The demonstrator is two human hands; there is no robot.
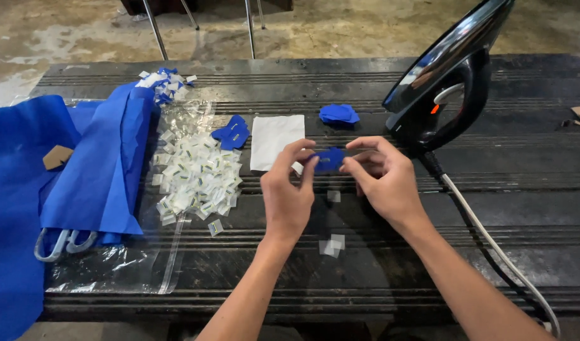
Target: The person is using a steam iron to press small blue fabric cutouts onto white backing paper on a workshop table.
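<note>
Starting at the far left of the dark worktop point(492, 208), we've got a big spread of blue fabric point(24, 189), folded over in layers, with a small brown card tag point(57, 156) lying on it. Peeking out from under the fabric's lower edge, there's a pair of scissors point(62, 243) with pale grey handles. Right of the fabric, a clear plastic bag point(132, 265) lies flat, and on it a heap of small white labels point(195, 173), with more white and blue scraps point(163, 81) up beyond the fabric's top corner. Moving on past the heap, a small blue cut piece point(232, 132) sits just beside a white square sheet point(276, 141).

Now the action: the left hand point(288, 196) is raised right of the white sheet, thumb and fingers pinched on the left end of a small blue fabric piece point(329, 159). The right hand point(381, 177) meets it from the other side, fingertips closed narrowly on the same piece. So it's held between both hands, just above the worktop and right of the white sheet. Below the hands, a few loose white squares point(332, 245) lie on the bare surface. Beyond them, another crumpled blue piece point(339, 114). And at the far right, a black iron point(448, 82) stands on its heel, its cord point(492, 243) trailing toward the near edge.
</note>
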